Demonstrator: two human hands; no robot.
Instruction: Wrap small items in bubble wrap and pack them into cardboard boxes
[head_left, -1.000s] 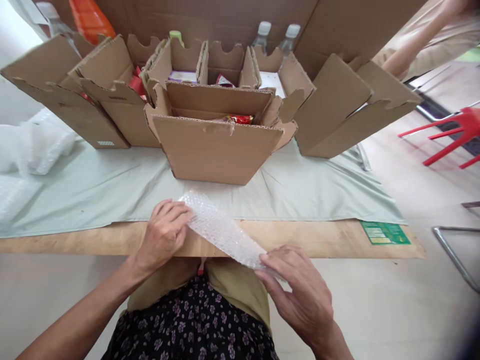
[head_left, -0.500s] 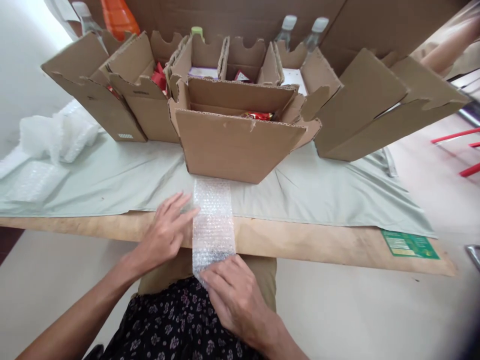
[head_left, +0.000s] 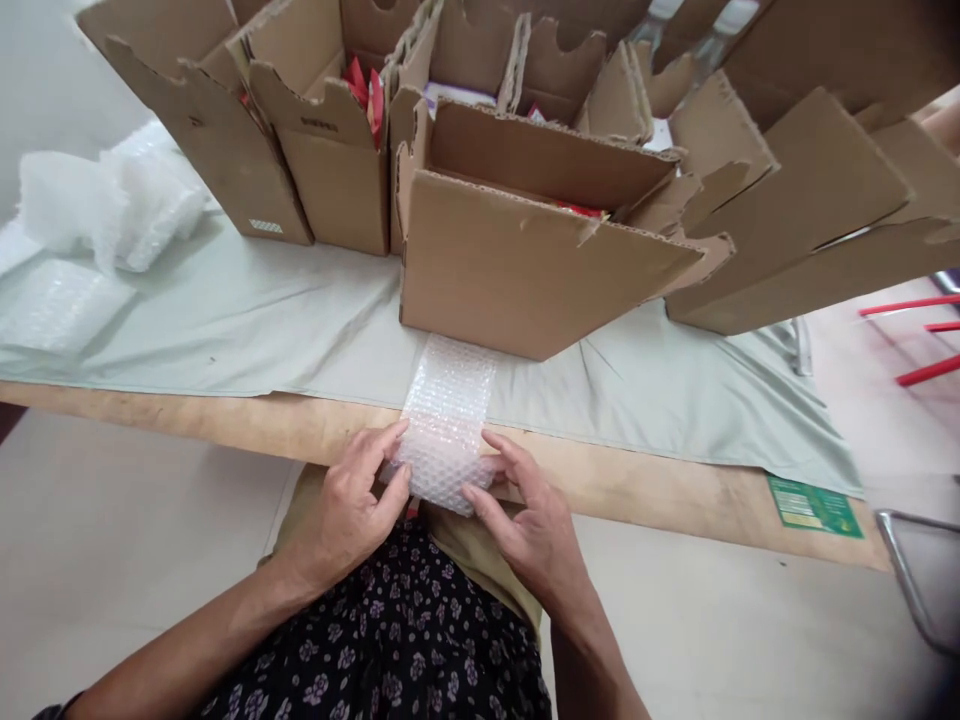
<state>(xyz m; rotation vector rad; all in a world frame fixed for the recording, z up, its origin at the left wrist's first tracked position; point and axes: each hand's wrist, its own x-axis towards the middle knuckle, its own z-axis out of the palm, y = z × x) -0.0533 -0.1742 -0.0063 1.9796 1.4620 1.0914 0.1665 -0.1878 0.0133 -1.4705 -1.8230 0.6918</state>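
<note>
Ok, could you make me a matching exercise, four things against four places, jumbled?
Things
1. bubble-wrap strip
2. green label
3. crumpled bubble-wrap pile
4. clear bottles

Places
A. behind cardboard boxes
B. between left hand and right hand
C. at the left of the pale cloth
D. on the wooden edge, right side

Pairs: 1-B, 2-D, 3-C, 4-A

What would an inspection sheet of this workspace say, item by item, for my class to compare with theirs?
Surface: creased pale cloth over a wooden tabletop, whose front edge shows.
Things: bubble-wrap strip, in front of the nearest carton.
Clutter: more bubble wrap at left; other open cartons and capped bottles behind.
Hands: left hand and right hand at opposite sides of the strip's near end.
Cables: nothing seen.
Surroundings: red legs and metal tubing at right.
</note>
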